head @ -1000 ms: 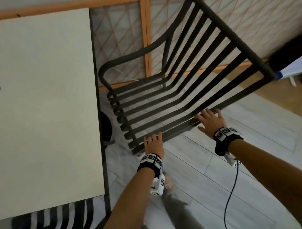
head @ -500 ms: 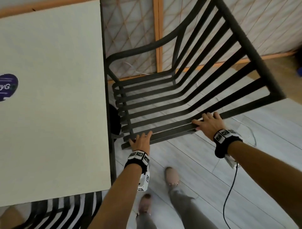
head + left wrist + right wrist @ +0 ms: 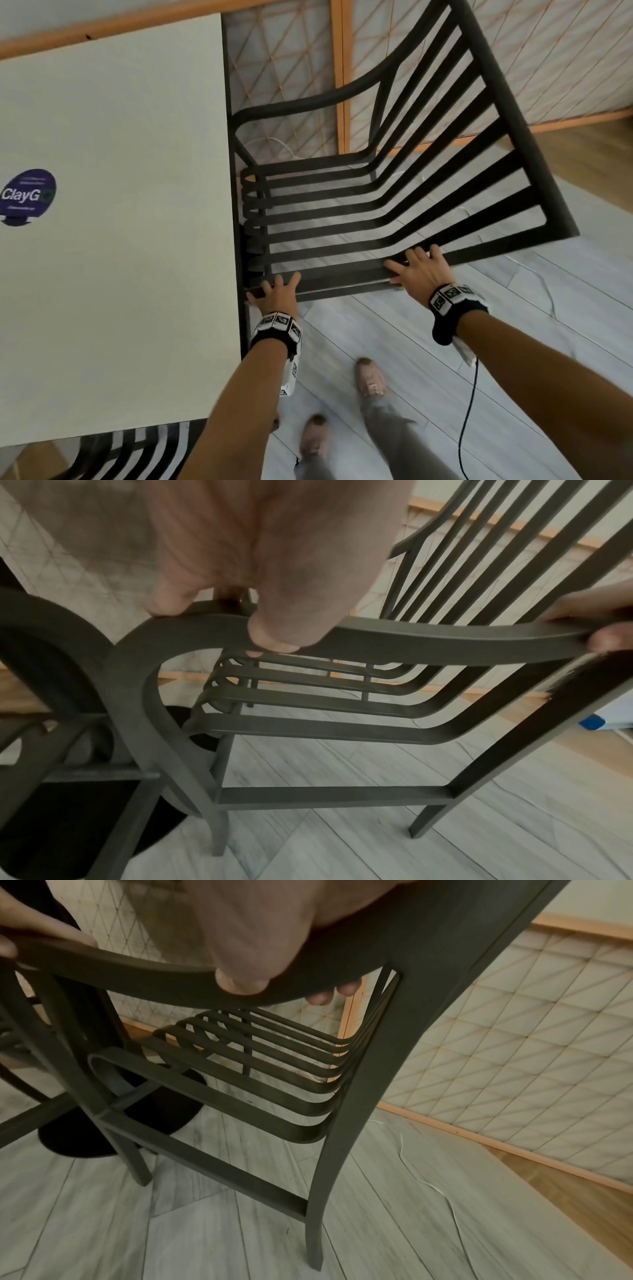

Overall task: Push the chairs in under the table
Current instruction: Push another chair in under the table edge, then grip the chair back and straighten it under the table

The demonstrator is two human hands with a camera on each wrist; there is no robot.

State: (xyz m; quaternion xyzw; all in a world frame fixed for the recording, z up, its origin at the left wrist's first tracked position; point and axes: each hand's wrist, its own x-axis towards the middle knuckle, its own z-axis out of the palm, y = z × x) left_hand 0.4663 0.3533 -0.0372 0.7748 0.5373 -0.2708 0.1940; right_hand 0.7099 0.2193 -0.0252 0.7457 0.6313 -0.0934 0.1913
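Dark slatted metal armchair [image 3: 359,219], centre frame, seat front at the edge of the cream rectangular table [image 3: 113,205] filling the left. Left hand [image 3: 279,296] and right hand [image 3: 419,272] both grip its near armrest, fingers curled over, thumbs underneath. Grey plank floor [image 3: 394,342] below.

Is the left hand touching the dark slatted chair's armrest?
Touching: the left wrist view shows the left hand curled over the dark slatted chair's armrest.
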